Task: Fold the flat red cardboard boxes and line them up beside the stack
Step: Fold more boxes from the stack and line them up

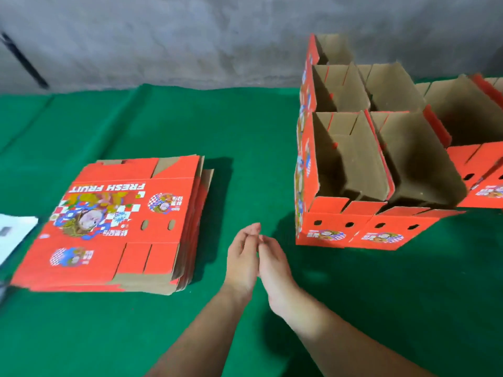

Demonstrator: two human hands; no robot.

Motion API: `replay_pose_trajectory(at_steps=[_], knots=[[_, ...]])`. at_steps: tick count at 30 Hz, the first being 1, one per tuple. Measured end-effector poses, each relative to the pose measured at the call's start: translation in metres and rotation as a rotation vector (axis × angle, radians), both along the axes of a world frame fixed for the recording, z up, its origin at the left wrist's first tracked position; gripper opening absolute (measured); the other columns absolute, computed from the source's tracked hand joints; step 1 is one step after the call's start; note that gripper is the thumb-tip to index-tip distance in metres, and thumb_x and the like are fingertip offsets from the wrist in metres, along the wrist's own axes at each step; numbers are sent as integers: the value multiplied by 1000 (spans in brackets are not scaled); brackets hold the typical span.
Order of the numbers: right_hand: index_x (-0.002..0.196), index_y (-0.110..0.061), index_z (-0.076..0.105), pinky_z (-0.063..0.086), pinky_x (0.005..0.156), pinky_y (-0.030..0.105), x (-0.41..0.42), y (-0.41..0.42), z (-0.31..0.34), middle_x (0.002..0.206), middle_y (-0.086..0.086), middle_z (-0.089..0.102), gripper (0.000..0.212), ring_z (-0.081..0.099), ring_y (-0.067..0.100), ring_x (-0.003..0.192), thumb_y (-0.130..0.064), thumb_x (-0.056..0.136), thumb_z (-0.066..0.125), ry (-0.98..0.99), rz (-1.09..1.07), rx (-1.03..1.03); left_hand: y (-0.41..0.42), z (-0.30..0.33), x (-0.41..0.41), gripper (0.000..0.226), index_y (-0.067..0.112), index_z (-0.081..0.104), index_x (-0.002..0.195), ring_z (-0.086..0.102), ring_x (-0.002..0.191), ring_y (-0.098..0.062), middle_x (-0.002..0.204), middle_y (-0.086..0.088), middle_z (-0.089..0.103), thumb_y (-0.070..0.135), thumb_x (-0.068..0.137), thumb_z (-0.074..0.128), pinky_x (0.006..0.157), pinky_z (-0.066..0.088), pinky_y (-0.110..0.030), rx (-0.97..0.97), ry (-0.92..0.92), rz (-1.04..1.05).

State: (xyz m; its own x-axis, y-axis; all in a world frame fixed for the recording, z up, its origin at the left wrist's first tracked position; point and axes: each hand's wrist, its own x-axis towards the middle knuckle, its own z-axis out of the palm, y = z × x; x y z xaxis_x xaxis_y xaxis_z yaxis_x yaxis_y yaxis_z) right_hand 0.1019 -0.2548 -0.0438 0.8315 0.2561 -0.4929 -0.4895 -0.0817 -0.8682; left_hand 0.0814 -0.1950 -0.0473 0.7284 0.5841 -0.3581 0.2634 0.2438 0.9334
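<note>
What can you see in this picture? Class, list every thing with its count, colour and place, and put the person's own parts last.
Stack of flat boxes: one pile, red print on brown cardboard, left on the cloth.
Folded boxes: at least five open ones, more cut off at the right edge, red outside and brown inside, grouped at right.
Cloth: one, green, covering the work surface.
Wall: one, grey, behind the cloth.
White object: one, white, at the left edge, partly out of view.
Left hand: one, open, centre, palm against the right hand.
Right hand: one, open, centre, holding nothing.
</note>
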Motion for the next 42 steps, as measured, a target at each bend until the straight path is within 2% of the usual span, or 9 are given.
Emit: replay_pose_trajectory(at_steps=[4,7,10,16,21,27,34,39,42], knots=[[112,-10,60,51,81,38,-6,67,5,98,0,62,27,58,22,85,-25,102,39,168,172,-56,91,12,-28,27,19,68,124,65,114,-2,123,5,70,11,106,52,100,49,-21,472,22,-18],[114,0,58,40,79,35,-13,105,3,96,4,51,27,49,21,86,-19,99,45,155,249,-134,163,-6,-57,43,31,59,141,48,141,-29,148,-2,56,38,100,47,122,29,-45,980,444,-59],[111,-20,58,47,95,38,-21,134,1,109,1,56,16,57,22,101,-20,98,49,169,299,-111,192,-30,-81,64,39,21,164,11,157,-42,174,-1,13,51,104,39,127,7,-57,1043,779,-332],[101,-14,69,58,86,41,-6,133,-8,100,9,75,15,71,25,88,-26,99,61,214,105,-104,125,-40,-88,73,46,5,163,16,149,-28,176,11,-1,64,97,33,119,20,-49,1130,550,-553],[87,-10,69,51,74,38,26,59,-13,90,20,74,9,66,26,76,-7,93,62,128,10,-193,106,-23,-94,69,47,27,161,34,143,-15,165,23,32,58,94,39,114,25,-36,1085,204,-586],[93,-10,70,42,66,29,18,-41,-7,83,2,68,16,57,17,75,-8,98,55,-76,-214,-190,188,-18,-117,91,7,41,157,38,143,-46,160,-28,37,64,87,44,117,27,-58,889,311,199],[100,-13,79,55,83,32,-19,-122,-6,100,9,78,23,71,18,85,-15,94,57,-39,-329,4,178,-7,-124,50,5,61,92,67,65,-25,78,-18,68,49,108,45,62,53,-28,275,-39,160],[118,-23,74,56,87,36,-19,-163,-16,117,4,77,47,73,22,109,-51,105,38,36,-267,43,150,7,-126,55,6,61,95,57,71,-35,85,-41,56,60,101,51,65,45,-35,189,-194,91],[130,-29,68,51,96,41,-15,-182,-9,130,4,71,60,67,22,122,-66,101,31,-35,-225,117,130,11,-130,69,14,62,88,55,62,-27,72,-21,56,83,82,61,57,44,-28,142,-223,-16]])
